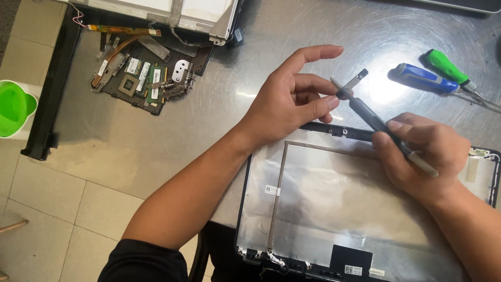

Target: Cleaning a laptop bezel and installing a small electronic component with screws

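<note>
Head view, steel workbench. Long dark metal hinge bracket with silvery ends [373, 119] sits right of frame centre, slanting from upper left to lower right, held off the table between both hands. Left hand [289, 102] at centre frame: fingers spread and half curled, middle fingertip and thumb pinching the bracket's upper end near its small bent tab; index finger stretched out above, not touching. Right hand [420, 154] at centre right: closed around the bracket's lower part, thumb on top, pale silvery tip sticking out past the fingers toward lower right.

Directly under both hands lies a black-framed laptop lid shell with silver foil lining [334, 209], filling the lower right quarter of the frame, inner side up, small white stickers and loose cable ends along its bottom edge. Right wrist rests over its right portion.

Upper right: blue-handled screwdriver [422, 78] and green-handled screwdriver [446, 67] lying side by side on the scratched grey metal tabletop [172, 141], handles just apart, shafts pointing right. Strong light glare on the table just left of them.

Upper left: bare dark laptop motherboard with copper heat pipe and green memory sticks [138, 73], flat on the table. Above it, at the top edge, a grey flat display panel [182, 13], partly cut off. Far left edge: bright green plastic container [13, 107] off the table, over pale floor tiles.
</note>
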